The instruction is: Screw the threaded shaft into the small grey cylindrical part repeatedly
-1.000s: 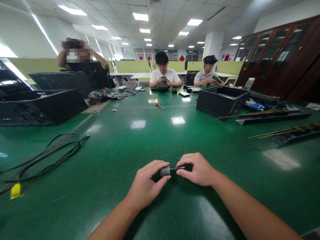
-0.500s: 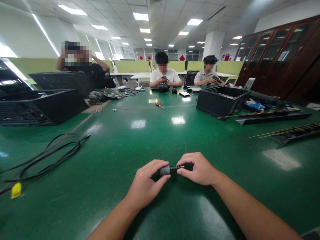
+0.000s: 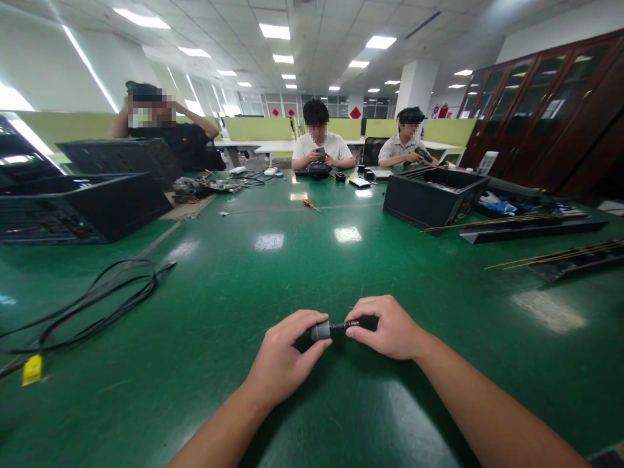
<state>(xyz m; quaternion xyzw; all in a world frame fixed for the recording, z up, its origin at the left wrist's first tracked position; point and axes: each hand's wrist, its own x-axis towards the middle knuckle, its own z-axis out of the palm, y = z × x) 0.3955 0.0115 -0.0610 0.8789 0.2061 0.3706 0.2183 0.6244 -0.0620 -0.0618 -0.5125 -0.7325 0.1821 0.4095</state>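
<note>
A short grey cylinder (image 3: 321,330) with a thin dark shaft (image 3: 337,326) is held low over the green table, lying roughly level. My left hand (image 3: 286,350) pinches the cylinder between thumb and fingers. At the shaft's far end sits a small ridged, coil-like piece (image 3: 353,323), and my right hand (image 3: 386,328) grips it between thumb and forefinger. Whether that piece is a spring or a thread is too small to tell. Both hands are close together, with the bare shaft showing between them.
Black computer cases (image 3: 121,208) stand at the left, another case (image 3: 431,198) at the right. Black cables (image 3: 112,292) with a yellow tag (image 3: 32,370) lie left. An orange screwdriver (image 3: 309,204) lies ahead; black metal rails (image 3: 531,229) are at right. Several people sit across the table (image 3: 273,279).
Both hands keep their grips and have barely moved. The ridged piece looks slightly turned between my right fingers. The person at far left has shifted their head and raised arms a little.
</note>
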